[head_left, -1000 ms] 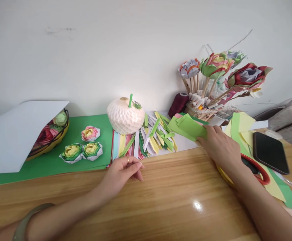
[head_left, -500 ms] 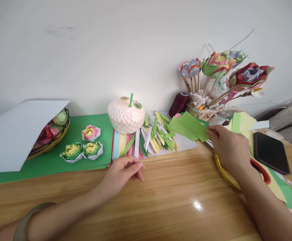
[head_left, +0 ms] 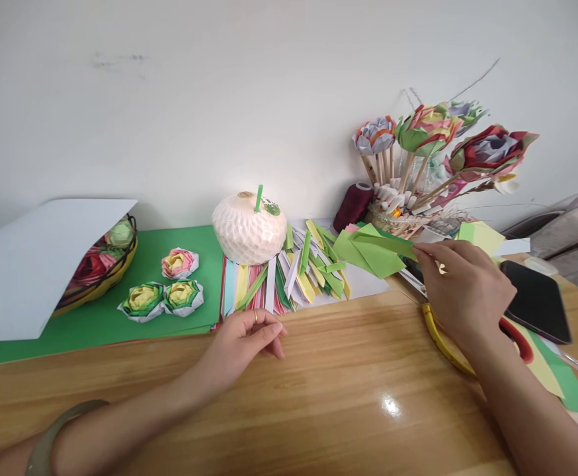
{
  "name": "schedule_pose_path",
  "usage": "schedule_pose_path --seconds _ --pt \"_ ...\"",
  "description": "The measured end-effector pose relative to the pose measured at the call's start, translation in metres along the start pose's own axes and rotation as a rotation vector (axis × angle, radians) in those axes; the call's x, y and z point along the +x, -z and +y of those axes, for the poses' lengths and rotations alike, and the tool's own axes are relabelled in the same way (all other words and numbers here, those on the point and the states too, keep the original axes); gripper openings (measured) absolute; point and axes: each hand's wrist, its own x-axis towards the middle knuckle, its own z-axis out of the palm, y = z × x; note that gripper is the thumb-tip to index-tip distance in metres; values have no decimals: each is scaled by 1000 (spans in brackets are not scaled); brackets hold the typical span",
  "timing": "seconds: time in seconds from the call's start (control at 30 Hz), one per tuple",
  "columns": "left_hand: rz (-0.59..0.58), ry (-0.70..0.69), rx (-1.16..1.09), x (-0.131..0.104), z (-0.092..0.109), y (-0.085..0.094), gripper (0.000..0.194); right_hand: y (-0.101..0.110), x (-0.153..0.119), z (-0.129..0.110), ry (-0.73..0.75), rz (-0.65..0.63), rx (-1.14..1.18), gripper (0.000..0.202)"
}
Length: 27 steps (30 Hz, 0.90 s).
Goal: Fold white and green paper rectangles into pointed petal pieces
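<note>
My right hand [head_left: 462, 287] pinches the right end of a light green paper piece [head_left: 385, 243] between thumb and fingertips. This piece is tilted up above other light green papers [head_left: 387, 264] lying on the table. My left hand [head_left: 247, 340], with a ring on one finger, rests near the table edge of the strips; its fingers are loosely curled in against the thumb and I see nothing in them. Just beyond it lies a pile of folded and cut paper strips [head_left: 313, 268] in green, yellow, white and pink. Scissors with yellow and red handles [head_left: 435, 337] are partly hidden under my right wrist.
A white textured coconut-shaped container [head_left: 249, 231] with a green straw stands behind the strips. Folded paper flowers [head_left: 182, 294] sit on green paper [head_left: 85, 337] at left, beside a basket [head_left: 120, 264]. Stemmed paper flowers [head_left: 428, 129], a thread spool [head_left: 353, 206] and a phone [head_left: 537, 301] are right.
My right hand has risen slightly, lifting and tilting the green paper piece so more of the papers beneath shows. My left hand has stayed in place.
</note>
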Motion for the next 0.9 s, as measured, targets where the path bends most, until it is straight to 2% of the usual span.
schedule_pose_path --seconds 0.17,0.3,0.43,0.53,0.6,0.63,0.7,0.77,0.83,0.9 --pt "-10 -21 7 0 -2 0 22 -1 0 3 23 -31 21 34" --pt "-13 -42 45 0 -2 0 22 -3 -2 3 68 -21 10 29" --pt "-15 -81 110 1 -2 1 22 -6 -2 3 93 98 25 22" --pt "-11 -183 213 -1 -6 0 22 -4 -2 -2 188 185 137 14" --pt "48 -368 347 -6 -8 -2 21 2 -5 -10 296 201 242 10" --pt "101 -523 447 -9 -9 -3 18 6 -8 -16 365 193 302 9" --pt "237 -922 670 -16 -9 -6 15 17 -16 -31 515 136 401 12" --pt "357 -1174 878 -22 -8 -11 19 28 -26 -48 759 7 609 13" --pt "425 -1302 997 -25 -8 -14 22 37 -34 -63 941 -189 773 22" --pt "488 -1301 1038 -23 -9 -16 19 41 -41 -74 1019 -264 838 28"
